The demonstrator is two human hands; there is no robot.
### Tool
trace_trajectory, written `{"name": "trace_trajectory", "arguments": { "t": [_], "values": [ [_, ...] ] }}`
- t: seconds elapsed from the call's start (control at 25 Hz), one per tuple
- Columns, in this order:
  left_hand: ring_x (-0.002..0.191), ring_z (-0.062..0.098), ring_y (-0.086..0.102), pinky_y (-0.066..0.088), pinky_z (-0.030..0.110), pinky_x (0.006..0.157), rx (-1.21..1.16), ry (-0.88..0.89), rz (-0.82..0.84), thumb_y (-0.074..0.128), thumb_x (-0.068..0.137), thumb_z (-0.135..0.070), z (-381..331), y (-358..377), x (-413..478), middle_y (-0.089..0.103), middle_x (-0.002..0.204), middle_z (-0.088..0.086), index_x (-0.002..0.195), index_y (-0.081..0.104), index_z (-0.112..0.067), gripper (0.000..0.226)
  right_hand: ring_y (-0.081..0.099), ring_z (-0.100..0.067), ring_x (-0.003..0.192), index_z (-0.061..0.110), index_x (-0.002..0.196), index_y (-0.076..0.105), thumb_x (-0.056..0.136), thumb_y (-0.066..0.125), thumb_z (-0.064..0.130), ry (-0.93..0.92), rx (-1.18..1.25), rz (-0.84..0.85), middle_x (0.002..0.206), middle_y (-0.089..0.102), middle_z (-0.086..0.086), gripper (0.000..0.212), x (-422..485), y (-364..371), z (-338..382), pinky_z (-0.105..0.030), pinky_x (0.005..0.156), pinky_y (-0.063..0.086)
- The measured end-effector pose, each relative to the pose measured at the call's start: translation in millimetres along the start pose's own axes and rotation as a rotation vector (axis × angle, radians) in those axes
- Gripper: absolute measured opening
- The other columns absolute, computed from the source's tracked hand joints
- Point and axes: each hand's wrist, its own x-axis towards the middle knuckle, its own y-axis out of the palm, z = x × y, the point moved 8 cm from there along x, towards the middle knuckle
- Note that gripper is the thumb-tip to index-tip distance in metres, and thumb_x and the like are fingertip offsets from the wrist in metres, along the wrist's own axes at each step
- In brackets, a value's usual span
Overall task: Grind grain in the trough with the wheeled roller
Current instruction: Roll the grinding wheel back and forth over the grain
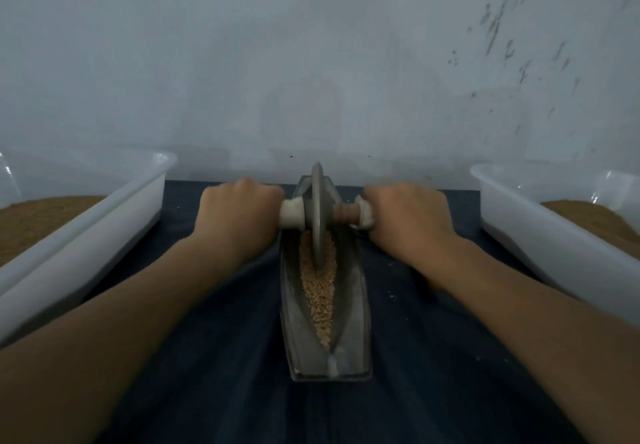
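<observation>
A narrow grey metal trough [356, 308] lies lengthwise on a dark blue cloth, pointing away from me. Tan grain [320, 291] fills its central groove. The wheeled roller's grey disc [317, 215] stands upright in the groove at the trough's far half. A handle runs through the disc to either side. My left hand [239, 215] grips the left handle end and my right hand [405, 215] grips the right end. Both arms stretch forward on either side of the trough.
A white plastic tub [114, 222] holding brown meal stands at the left, and another white tub [540, 229] with brown meal at the right. A pale wall rises just behind the trough. A few crumbs lie on the dark cloth [214, 357].
</observation>
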Motion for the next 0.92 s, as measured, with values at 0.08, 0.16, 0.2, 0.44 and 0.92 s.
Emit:
{"name": "trace_trajectory", "arguments": {
  "t": [0.08,0.16,0.2,0.44,0.92],
  "values": [
    [0.05,0.013,0.028,0.023,0.028,0.049,-0.014,0.061,-0.044,0.064,0.079,-0.037,-1,-20,-41,0.031,0.062,-0.01,0.077,0.041,-0.031,0.024,0.036,-0.012,0.048,0.031,0.076,0.051,0.077,0.072,0.045,-0.05,-0.027,-0.049,0.058,0.039,0.011,0.025,-39,-29,3,-0.023,0.045,0.015],
    [0.044,0.011,0.014,0.01,0.02,0.046,0.005,0.18,-0.114,0.074,0.063,-0.037,-5,-51,-68,0.021,0.054,-0.012,0.069,0.031,-0.033,0.044,0.01,-0.001,0.045,0.031,0.065,0.045,0.061,0.072,0.041,-0.071,-0.012,-0.127,0.053,0.015,0.014,0.03,-70,-62,3,-0.018,0.046,0.006],
    [0.043,0.01,0.01,0.006,0.017,0.048,0.001,0.209,-0.159,0.077,0.055,-0.036,-3,-62,-70,0.019,0.053,-0.013,0.067,0.03,-0.034,0.049,0.005,0.001,0.047,0.031,0.063,0.043,0.057,0.069,0.043,-0.082,0.024,-0.161,0.054,0.01,0.014,0.029,-78,-70,2,-0.016,0.046,0.004],
    [0.056,0.02,0.044,0.026,0.03,0.05,0.123,0.047,-0.094,0.063,0.084,-0.033,-7,-3,0,0.047,0.067,-0.003,0.085,0.055,-0.029,0.009,0.045,-0.017,0.052,0.028,0.075,0.05,0.08,0.065,0.045,0.011,-0.015,-0.034,0.06,0.042,0.01,0.023,-7,0,-1,-0.024,0.046,0.021],
    [0.042,0.016,0.017,0.007,0.018,0.049,0.017,0.204,-0.219,0.078,0.052,-0.031,-7,-66,-73,0.022,0.053,-0.009,0.065,0.046,-0.027,0.035,0.007,0.0,0.045,0.03,0.061,0.042,0.064,0.048,0.047,-0.074,0.032,-0.183,0.052,0.013,0.015,0.018,-77,-71,3,-0.016,0.046,0.005]
  ]
}}
